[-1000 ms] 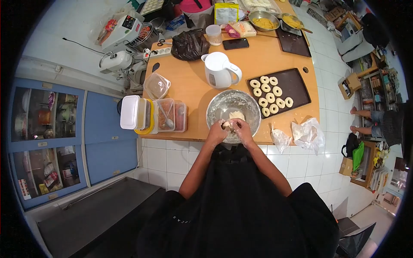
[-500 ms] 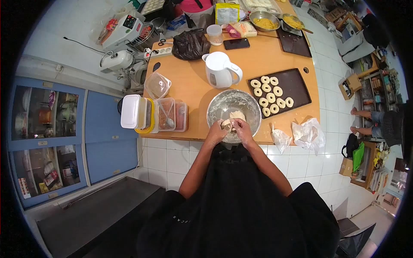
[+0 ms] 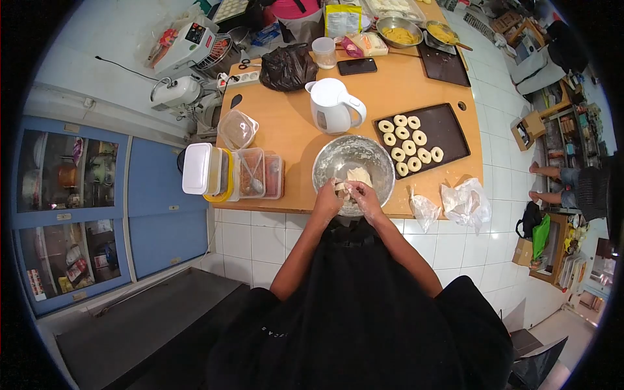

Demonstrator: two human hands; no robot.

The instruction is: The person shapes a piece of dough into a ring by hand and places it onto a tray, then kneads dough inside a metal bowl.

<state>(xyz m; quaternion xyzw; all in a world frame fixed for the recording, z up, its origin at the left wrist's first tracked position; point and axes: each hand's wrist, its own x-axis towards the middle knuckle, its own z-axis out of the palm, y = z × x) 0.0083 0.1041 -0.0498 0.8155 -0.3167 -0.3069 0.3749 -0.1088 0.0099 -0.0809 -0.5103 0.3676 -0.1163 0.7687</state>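
Observation:
Over the near side of a floury metal bowl (image 3: 383,162), my left hand (image 3: 328,198) and my right hand (image 3: 365,197) meet around a small piece of dough (image 3: 342,187). Fingers of both hands are closed on it, and they partly hide its shape. A larger lump of dough (image 3: 359,175) lies in the bowl just beyond my right hand. To the right of the bowl, a dark baking tray (image 3: 445,127) bears several dough rings (image 3: 409,147) on its left part.
A white electric kettle (image 3: 330,107) stands behind the bowl. Plastic containers (image 3: 251,172) are grouped at the left. Plastic bags (image 3: 465,203) hang over the table's front edge at right. Farther back are a phone (image 3: 357,66) and a black bag (image 3: 287,67). A person's legs (image 3: 549,172) show at far right.
My fingers have shifted slightly around the small piece of dough, and the right hand has turned a little. The bowl, tray and rings have stayed in place.

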